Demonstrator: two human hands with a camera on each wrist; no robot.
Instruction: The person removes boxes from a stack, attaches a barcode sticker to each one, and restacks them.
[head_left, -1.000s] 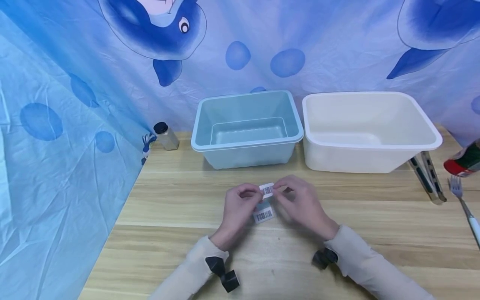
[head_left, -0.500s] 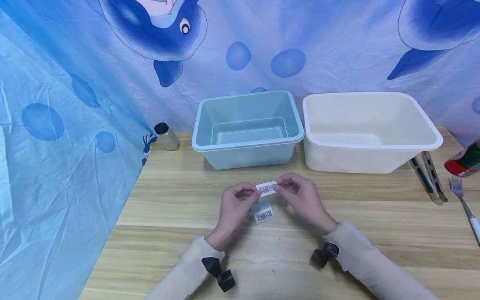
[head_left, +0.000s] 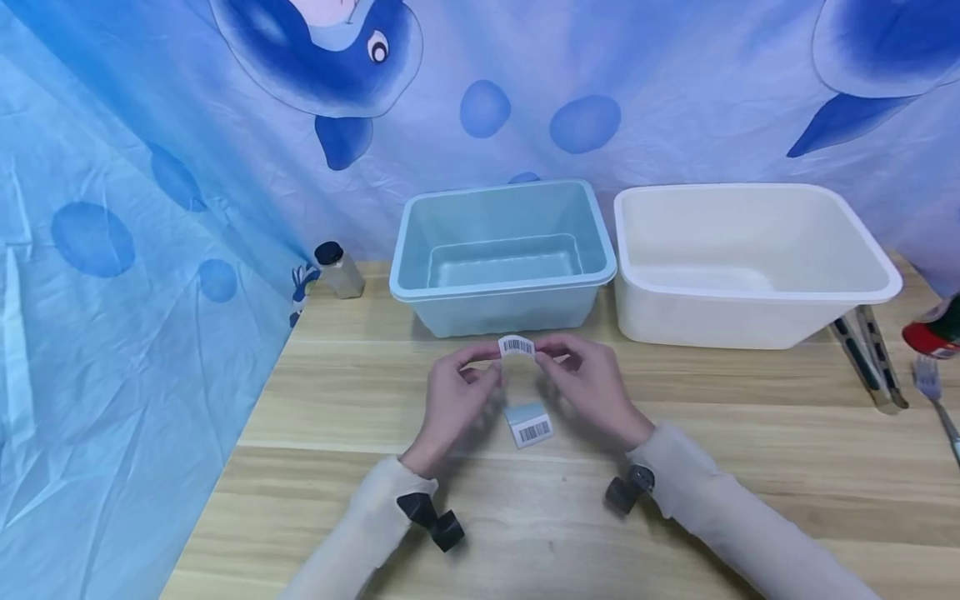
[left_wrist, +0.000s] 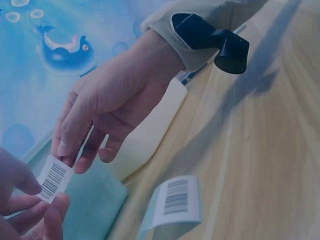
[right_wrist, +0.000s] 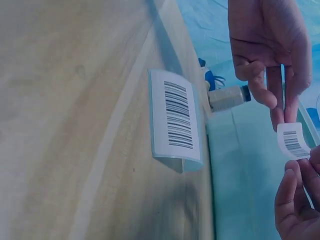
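A small white barcode label is stretched between the fingertips of both hands, bowed slightly upward in the head view. The left hand holds its left end. At the opposite end, the right hand holds the label with its fingertips. Below the hands, on the table, lies a second barcode label on a pale blue backing piece. In the right wrist view this backing is curved and partly raised off the wood. Exactly how the fingertips meet the held label is partly hidden.
A light blue bin and a white bin stand behind the hands. A black-capped jar is at the back left. Tongs, a fork and a red-and-green container lie at the right.
Both hands have moved away from the body, toward the blue bin, carrying the label up off the backing. The label now bows between them. The backing piece stays on the table.
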